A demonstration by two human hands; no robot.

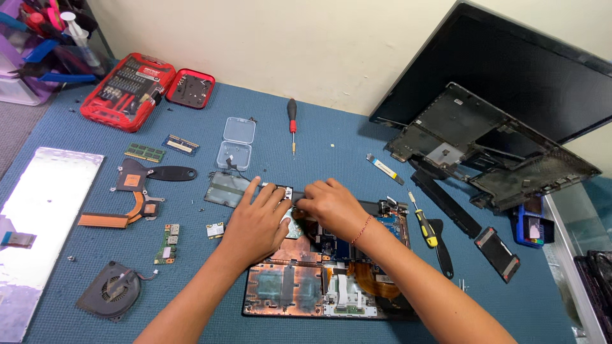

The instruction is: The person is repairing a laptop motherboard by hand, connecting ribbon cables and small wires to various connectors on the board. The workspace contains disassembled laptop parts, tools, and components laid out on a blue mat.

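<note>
— Where are we? 
— Both on the opened laptop base (299, 293), at six o'clock on the bench (331, 137). Our left hand (255, 223) lies flat and open, our right hand (328, 202) pinches the drive (292, 224) at its upper edge.
— Handling? 
— Light, stiff, probably fragile — we'd hold its edges.
</note>
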